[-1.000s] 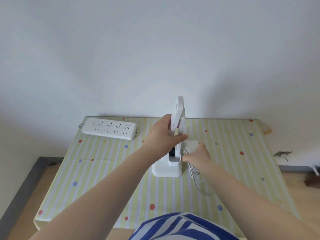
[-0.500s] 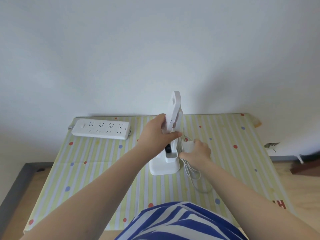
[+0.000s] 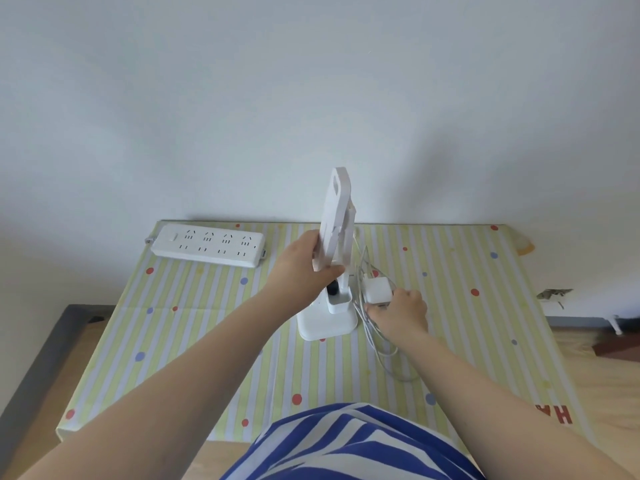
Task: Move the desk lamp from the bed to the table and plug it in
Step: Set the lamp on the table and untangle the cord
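Desk lamp stands mid-frame, gripped by my left hand; my right hand pinches its plug adapter (power strip lies upper left, across the lamp).

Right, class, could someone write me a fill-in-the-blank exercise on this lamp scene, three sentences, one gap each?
1. The left hand holds the folded white desk lamp by its ____.
2. The power strip lies near the table's far ____ corner.
3. The right hand grips the lamp's white ____ beside the base.

Missing words: arm; left; plug adapter
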